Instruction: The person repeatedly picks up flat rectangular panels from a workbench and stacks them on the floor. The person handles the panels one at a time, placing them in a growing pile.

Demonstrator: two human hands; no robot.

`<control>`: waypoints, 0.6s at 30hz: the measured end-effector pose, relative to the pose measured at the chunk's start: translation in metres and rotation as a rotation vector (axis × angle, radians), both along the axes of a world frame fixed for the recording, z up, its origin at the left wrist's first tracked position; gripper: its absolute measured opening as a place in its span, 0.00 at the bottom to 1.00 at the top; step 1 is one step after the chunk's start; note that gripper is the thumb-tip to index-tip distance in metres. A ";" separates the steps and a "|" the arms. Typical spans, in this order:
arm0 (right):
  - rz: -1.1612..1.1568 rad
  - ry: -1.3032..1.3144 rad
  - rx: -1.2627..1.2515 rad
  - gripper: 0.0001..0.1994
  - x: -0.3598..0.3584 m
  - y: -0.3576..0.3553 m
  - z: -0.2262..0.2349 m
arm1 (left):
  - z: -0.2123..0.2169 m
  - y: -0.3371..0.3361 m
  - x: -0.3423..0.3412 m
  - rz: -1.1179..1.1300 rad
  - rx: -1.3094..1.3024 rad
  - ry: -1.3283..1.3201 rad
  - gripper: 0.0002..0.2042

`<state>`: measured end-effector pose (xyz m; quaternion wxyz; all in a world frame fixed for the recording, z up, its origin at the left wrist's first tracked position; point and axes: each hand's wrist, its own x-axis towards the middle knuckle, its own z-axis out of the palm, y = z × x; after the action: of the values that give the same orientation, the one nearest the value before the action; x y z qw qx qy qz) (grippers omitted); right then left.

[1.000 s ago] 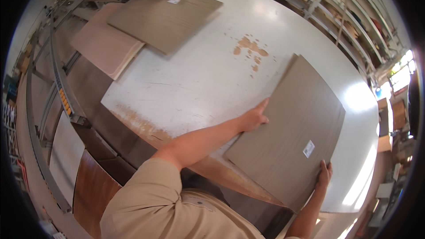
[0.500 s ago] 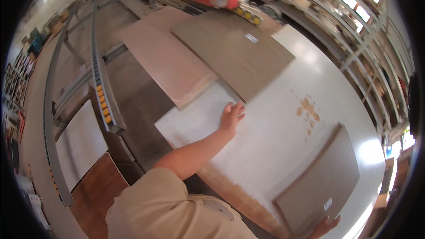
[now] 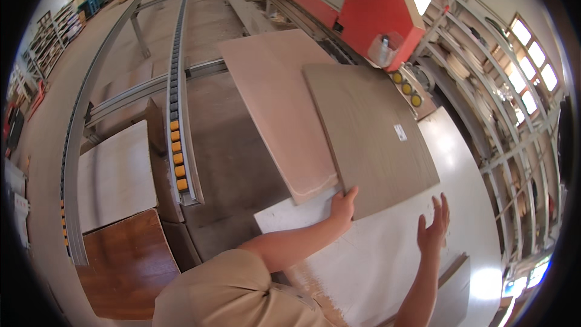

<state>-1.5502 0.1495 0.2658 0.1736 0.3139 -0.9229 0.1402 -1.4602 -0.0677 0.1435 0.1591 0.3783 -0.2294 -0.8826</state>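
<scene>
Head view, looking down over a white desk (image 3: 387,266) in the lower right of the frame. Left hand (image 3: 343,204) grips the near corner of a grey-brown panel (image 3: 369,136), fingers curled over its edge; right hand (image 3: 433,230) hovers open just below the panel's near edge, fingers spread, touching nothing. The panel sits at centre frame, partly overlapping a pinkish panel (image 3: 275,106) to its left and reaching toward the red machine (image 3: 378,9) at the top. Risk, as a judgement: with only one corner gripped, the grey-brown panel could pivot or slide off the pinkish one beneath it, or its far edge could knock the machine's yellow buttons (image 3: 407,88). Count: two stacked panels at centre, three yellow buttons, one roller track (image 3: 177,121) at the left, one dark wooden board (image 3: 124,263) at lower left.
</scene>
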 end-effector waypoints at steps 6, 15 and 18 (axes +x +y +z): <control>-0.348 -0.615 -0.214 0.29 -0.122 -0.027 -0.031 | 0.021 -0.058 0.121 -0.177 -0.068 -0.073 0.16; -0.348 -0.983 -0.299 0.29 -0.092 -0.048 -0.043 | 0.043 -0.089 0.216 -0.302 -0.159 0.034 0.21; -0.383 -0.649 -0.002 0.30 -0.042 -0.051 -0.033 | 0.045 -0.094 0.236 -0.335 -0.205 -0.012 0.20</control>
<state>-1.5926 0.0987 0.2330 -0.1044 0.0748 -0.9717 0.1981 -1.2239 -0.1617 0.1885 0.0465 0.3219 -0.3786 -0.8665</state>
